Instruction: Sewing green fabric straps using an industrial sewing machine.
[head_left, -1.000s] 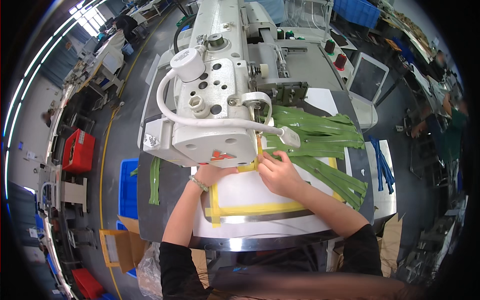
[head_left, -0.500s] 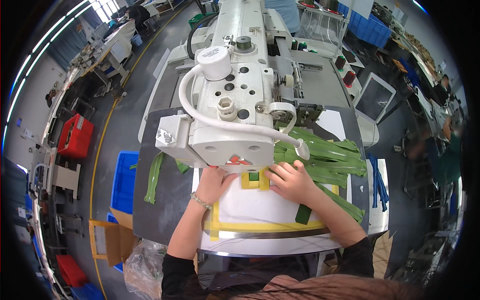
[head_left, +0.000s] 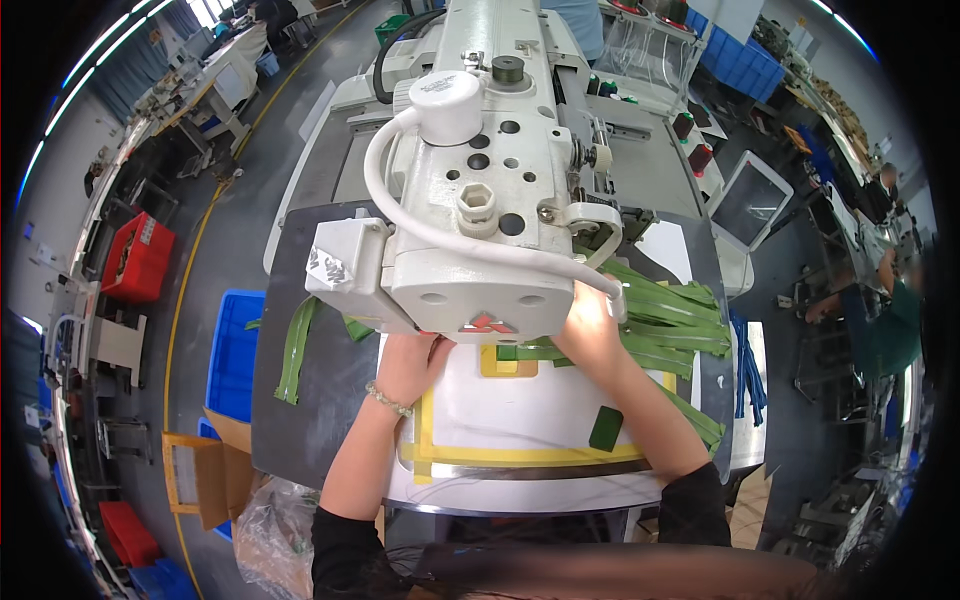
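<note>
A large white sewing machine [head_left: 480,270] fills the middle, its head covering the fingers of both my hands. My left hand [head_left: 408,365] rests on the white sheet [head_left: 520,410] at the head's lower left edge. Farther right, my right hand [head_left: 590,325] reaches under the head and its white hose, by a pile of long green strips with pale lines [head_left: 670,325]. Between my hands lies a small yellow frame [head_left: 510,368]. A green strip [head_left: 540,349] crosses it toward my right hand. Nearer me is a dark green rectangular piece [head_left: 606,428].
Left of the sheet, a loose green strip [head_left: 294,350] lies on the grey table [head_left: 320,420]. Beyond its left edge are a blue bin [head_left: 236,345] and a cardboard box [head_left: 228,470]. Blue strips [head_left: 745,370] hang at the right, near a tilted screen [head_left: 750,200].
My right hand has moved up and right, under the machine head. A green strip now spans from the yellow frame toward it. My left hand has slid slightly left, its fingers more hidden.
</note>
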